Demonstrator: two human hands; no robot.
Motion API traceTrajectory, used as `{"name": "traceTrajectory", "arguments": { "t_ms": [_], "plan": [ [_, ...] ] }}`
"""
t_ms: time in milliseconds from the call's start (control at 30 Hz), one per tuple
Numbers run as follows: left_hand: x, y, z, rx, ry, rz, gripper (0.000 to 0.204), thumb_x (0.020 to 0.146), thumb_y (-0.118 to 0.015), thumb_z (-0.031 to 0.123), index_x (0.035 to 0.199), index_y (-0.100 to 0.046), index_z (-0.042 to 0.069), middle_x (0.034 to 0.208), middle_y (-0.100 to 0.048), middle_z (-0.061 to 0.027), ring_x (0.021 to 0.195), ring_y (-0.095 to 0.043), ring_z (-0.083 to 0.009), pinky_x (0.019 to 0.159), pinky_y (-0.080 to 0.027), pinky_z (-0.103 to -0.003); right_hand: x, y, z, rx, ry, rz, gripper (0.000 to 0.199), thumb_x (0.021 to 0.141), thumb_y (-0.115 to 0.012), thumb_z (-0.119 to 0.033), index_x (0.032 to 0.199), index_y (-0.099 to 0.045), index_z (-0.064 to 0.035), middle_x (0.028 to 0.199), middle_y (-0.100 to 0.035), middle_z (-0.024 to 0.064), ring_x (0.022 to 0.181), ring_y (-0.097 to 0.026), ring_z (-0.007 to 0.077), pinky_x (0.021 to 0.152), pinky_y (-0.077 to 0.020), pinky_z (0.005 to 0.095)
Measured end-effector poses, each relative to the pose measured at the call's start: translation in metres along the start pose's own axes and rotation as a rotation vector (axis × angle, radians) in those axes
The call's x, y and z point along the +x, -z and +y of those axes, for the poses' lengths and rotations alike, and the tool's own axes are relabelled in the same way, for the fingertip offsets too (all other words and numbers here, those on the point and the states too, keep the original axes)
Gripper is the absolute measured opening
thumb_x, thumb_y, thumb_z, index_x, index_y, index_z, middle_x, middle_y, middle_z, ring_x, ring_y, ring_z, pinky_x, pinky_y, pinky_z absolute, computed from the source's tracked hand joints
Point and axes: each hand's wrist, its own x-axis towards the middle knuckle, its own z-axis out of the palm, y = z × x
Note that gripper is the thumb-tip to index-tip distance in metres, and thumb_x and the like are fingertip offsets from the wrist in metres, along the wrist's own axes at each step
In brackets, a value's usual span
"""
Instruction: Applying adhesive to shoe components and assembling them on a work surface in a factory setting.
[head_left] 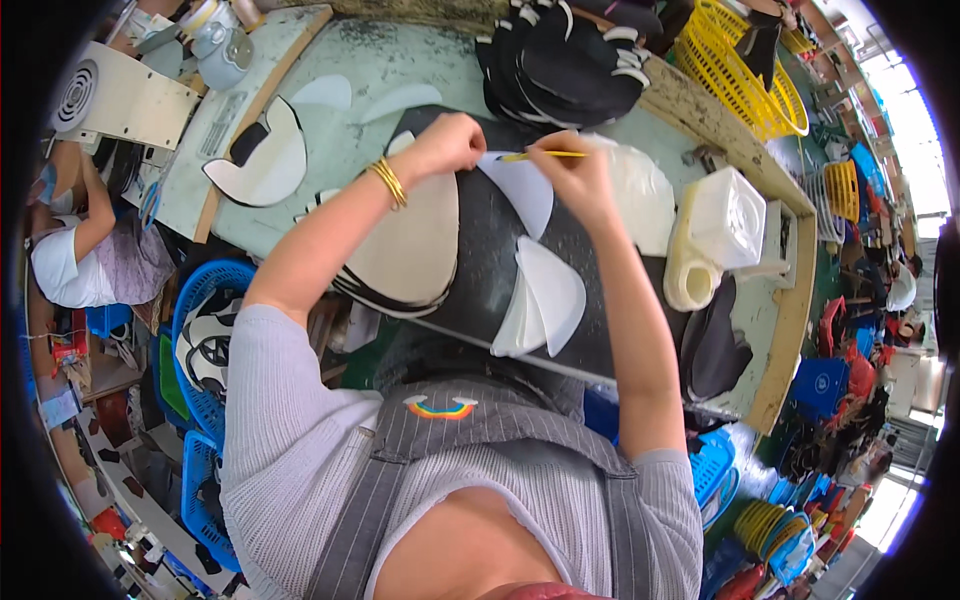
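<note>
My right hand [580, 178] pinches a thin yellow stick [563, 154] whose dark tip lies over the upper edge of a curved white piece [522, 196]. At that piece's upper left corner my left hand [447, 146] is closed, its fingertips pressed together; whatever they hold is hidden. The white piece rests on a black work surface [480, 250]. Just below it, several similar white pieces [545, 300] lie fanned out. Under my left forearm sits a stack of cream panels [415, 235] with black edges.
A translucent square container [728, 215] and a cream pot [692, 280] stand to the right. Black pieces [575, 70] are piled at the far side near a yellow basket [730, 70]. A wooden rim [785, 330] bounds the table. Another person [95, 240] is at far left, beside blue baskets [195, 370].
</note>
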Motion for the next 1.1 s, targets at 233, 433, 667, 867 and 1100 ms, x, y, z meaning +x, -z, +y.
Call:
{"name": "traceTrajectory", "arguments": {
  "t_ms": [233, 433, 667, 867, 1100],
  "plan": [
    [-0.001, -0.002, -0.006, 0.063, -0.072, 0.232, 0.013, 0.067, -0.060, 0.003, 0.081, -0.061, 0.002, 0.076, -0.065, -0.0163, 0.076, -0.064, -0.0313, 0.069, -0.051, -0.039, 0.036, -0.008, 0.015, -0.054, -0.030, -0.175, 0.014, 0.073, -0.066, -0.013, 0.073, -0.063, 0.0006, 0.065, -0.061, 0.0029, 0.061, -0.056, 0.0080, 0.056, -0.0436, 0.0233],
    [0.004, -0.007, -0.012, 0.064, -0.139, 0.267, 0.016, 0.069, -0.061, 0.003, 0.084, -0.057, -0.002, 0.075, -0.065, -0.0150, 0.071, -0.065, -0.0268, 0.064, -0.050, -0.034, 0.004, 0.028, 0.018, -0.012, -0.203, -0.242, 0.015, 0.077, -0.064, -0.012, 0.077, -0.064, 0.0032, 0.067, -0.061, 0.0036, 0.062, -0.054, 0.0080, 0.057, -0.0428, 0.0238],
    [-0.009, -0.008, -0.003, -0.019, -0.107, 0.315, 0.014, 0.069, -0.059, 0.003, 0.082, -0.058, 0.000, 0.076, -0.065, -0.0151, 0.074, -0.064, -0.0305, 0.067, -0.050, -0.038, -0.050, 0.030, 0.016, 0.020, -0.220, -0.106, 0.012, 0.081, -0.061, -0.008, 0.081, -0.063, 0.0034, 0.072, -0.061, 0.0047, 0.066, -0.057, 0.0096, 0.061, -0.0457, 0.0233],
    [-0.035, 0.010, 0.025, -0.152, -0.183, 0.348, 0.013, 0.074, -0.065, 0.006, 0.081, -0.055, 0.001, 0.074, -0.063, -0.0099, 0.070, -0.063, -0.0181, 0.064, -0.050, -0.029, -0.088, 0.083, -0.025, 0.153, 0.004, 0.468, 0.010, 0.084, -0.059, -0.005, 0.086, -0.062, 0.0052, 0.082, -0.062, 0.0100, 0.068, -0.060, 0.0151, 0.060, -0.0489, 0.0257],
    [-0.056, 0.146, -0.086, -0.397, 0.040, 0.629, 0.021, 0.077, -0.070, 0.013, 0.091, -0.059, 0.001, 0.081, -0.063, -0.0046, 0.074, -0.060, -0.0117, 0.071, -0.048, -0.024, -0.162, 0.161, -0.068, -0.198, -0.082, 0.828, 0.020, 0.086, -0.062, -0.014, 0.085, -0.063, 0.0054, 0.073, -0.062, 0.0070, 0.060, -0.058, 0.0108, 0.053, -0.0471, 0.0223]
  ]
}}
